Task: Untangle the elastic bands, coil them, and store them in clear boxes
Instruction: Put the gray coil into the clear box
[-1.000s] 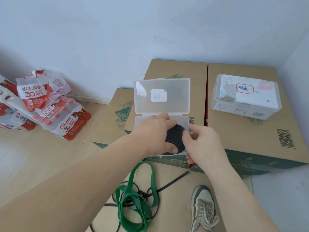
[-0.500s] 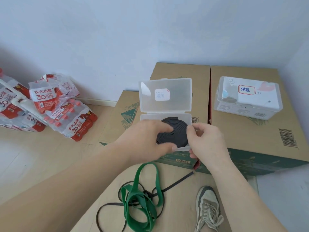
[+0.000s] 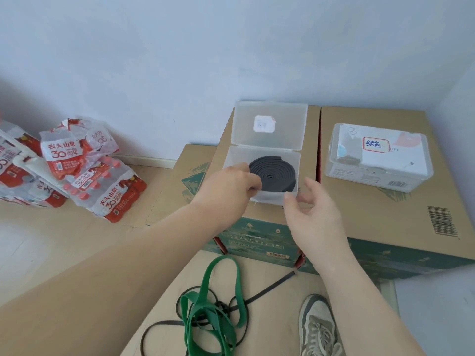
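Step in hand: storing the first band. The coiled black band (image 3: 273,173) lies flat inside the open clear box (image 3: 270,198), lid (image 3: 270,124) hinged up behind it, on a cardboard carton (image 3: 308,140).

Left hand (image 3: 231,185): fingers curled at the coil's near-left edge, in contact with it. The knuckles hide the tips, so whether they pinch the coil or only press it down cannot be told.

Right hand (image 3: 313,214): fingers spread and relaxed, holding nothing, just beside the box's front right corner.

Remaining: the green band (image 3: 207,278) and a thin black band (image 3: 270,287) lie knotted together on the floor, well apart from the box. A second clear box (image 3: 377,160) sits closed on the neighbouring carton.

Judgement: the coil looks seated but may spring open once released. The next move calls for easing the left hand away and bringing the lid down over the coil before it unwinds.
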